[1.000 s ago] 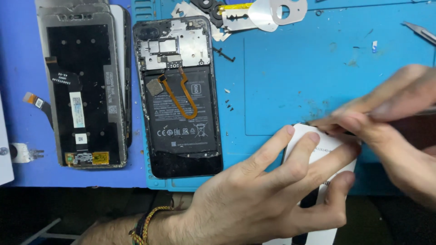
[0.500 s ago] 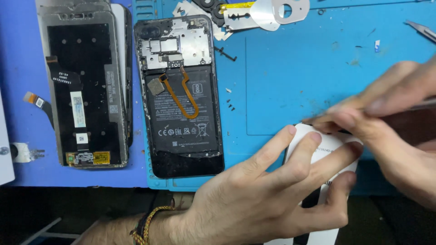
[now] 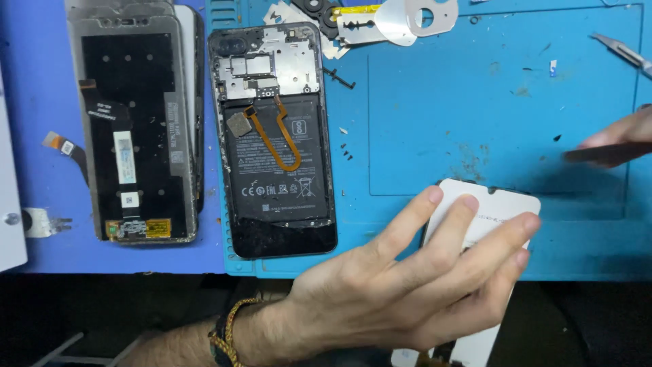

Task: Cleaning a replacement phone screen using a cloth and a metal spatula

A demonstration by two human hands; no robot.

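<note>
Right hand [image 3: 621, 136] has pulled back to the right edge of the blue mat [image 3: 475, 122]; half a second ago it was pressed against the top of the white screen panel [image 3: 485, 207] next to the left fingers. Only its fingertips show now, pinched on a thin dark flat tool [image 3: 598, 154], clear of the panel.

Left hand [image 3: 407, 285] hasn't shifted: fingers spread flat over the white screen panel, pinning it at the near edge of the mat, lower end hanging past the bench edge. Braided bracelet [image 3: 227, 329] on the wrist.

Opened phone [image 3: 275, 136] lies back-side up at the left edge of the mat, battery and orange flex cable [image 3: 278, 139] exposed. Left of it, on the darker blue surface, a stripped display assembly [image 3: 132, 129] sits well apart from the hands. Metal opening picks [image 3: 401, 17] at the far edge, tweezers [image 3: 621, 51] at the far right corner.
</note>
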